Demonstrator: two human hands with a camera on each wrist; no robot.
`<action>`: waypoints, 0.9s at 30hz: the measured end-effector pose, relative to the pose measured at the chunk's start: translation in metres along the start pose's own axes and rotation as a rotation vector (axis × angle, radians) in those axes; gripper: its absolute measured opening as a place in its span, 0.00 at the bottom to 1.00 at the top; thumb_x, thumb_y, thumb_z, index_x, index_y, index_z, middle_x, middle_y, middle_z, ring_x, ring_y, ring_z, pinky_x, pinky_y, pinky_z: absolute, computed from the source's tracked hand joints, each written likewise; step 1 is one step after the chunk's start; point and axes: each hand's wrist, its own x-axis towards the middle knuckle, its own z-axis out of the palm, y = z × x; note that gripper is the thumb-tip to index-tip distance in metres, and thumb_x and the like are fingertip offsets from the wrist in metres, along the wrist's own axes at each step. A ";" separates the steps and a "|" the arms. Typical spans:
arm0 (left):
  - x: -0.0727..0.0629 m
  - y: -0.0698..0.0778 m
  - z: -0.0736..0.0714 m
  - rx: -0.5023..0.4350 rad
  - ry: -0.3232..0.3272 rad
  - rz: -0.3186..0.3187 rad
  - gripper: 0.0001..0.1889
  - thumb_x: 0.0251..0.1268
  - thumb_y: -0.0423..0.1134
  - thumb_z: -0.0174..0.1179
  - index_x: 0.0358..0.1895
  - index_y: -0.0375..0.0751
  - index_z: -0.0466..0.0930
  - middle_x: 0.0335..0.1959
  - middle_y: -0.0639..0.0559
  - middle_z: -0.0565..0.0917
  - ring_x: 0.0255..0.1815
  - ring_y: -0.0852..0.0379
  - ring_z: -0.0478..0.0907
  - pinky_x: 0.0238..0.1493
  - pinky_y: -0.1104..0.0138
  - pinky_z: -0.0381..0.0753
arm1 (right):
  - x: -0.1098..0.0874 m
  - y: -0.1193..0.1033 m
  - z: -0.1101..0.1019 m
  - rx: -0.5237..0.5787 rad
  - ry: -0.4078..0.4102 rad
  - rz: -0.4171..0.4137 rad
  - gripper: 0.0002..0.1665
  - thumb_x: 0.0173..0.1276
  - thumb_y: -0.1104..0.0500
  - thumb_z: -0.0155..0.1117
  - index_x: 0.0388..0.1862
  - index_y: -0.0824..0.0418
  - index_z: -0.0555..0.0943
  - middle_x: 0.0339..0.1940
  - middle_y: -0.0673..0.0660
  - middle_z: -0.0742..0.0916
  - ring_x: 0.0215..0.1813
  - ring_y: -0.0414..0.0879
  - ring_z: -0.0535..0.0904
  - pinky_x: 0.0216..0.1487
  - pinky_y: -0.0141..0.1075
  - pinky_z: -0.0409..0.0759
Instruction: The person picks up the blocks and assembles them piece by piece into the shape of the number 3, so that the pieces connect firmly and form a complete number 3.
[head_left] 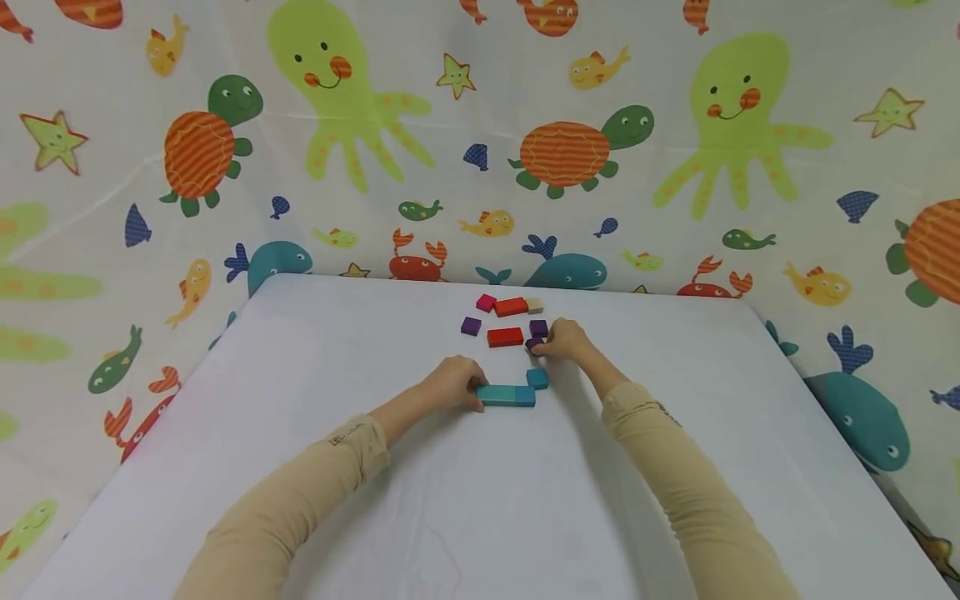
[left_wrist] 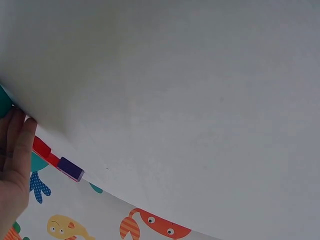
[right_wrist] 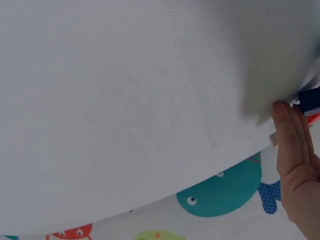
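Note:
In the head view my left hand [head_left: 455, 383] grips the left end of a long teal block [head_left: 495, 396], thumb on the near side and fingers on the far side. A small blue block [head_left: 525, 397] lies against that block's right end. Another blue block [head_left: 537, 379] sits just behind it. Farther back, my right hand [head_left: 566, 342] pinches a small purple block [head_left: 533, 343] between thumb and fingers. A second purple block [head_left: 538, 327] is right behind those fingertips. The left wrist view shows the left hand's fingers [left_wrist: 22, 142] beside a teal edge.
Left of the right hand lies a red block [head_left: 505, 337], with a purple block [head_left: 471, 326] beyond its left end. A back row holds a pink block [head_left: 486, 302], a red block [head_left: 512, 307] and a cream block [head_left: 534, 305]. The white table [head_left: 300, 350] meets a patterned curtain [head_left: 480, 192].

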 end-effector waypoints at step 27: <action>-0.001 0.004 0.000 -0.014 0.005 -0.004 0.20 0.47 0.38 0.73 0.46 0.36 0.84 0.35 0.49 0.84 0.34 0.58 0.74 0.40 0.70 0.79 | -0.032 0.018 0.001 0.123 0.113 -0.156 0.20 0.62 0.56 0.66 0.43 0.73 0.79 0.40 0.66 0.83 0.41 0.53 0.75 0.44 0.39 0.79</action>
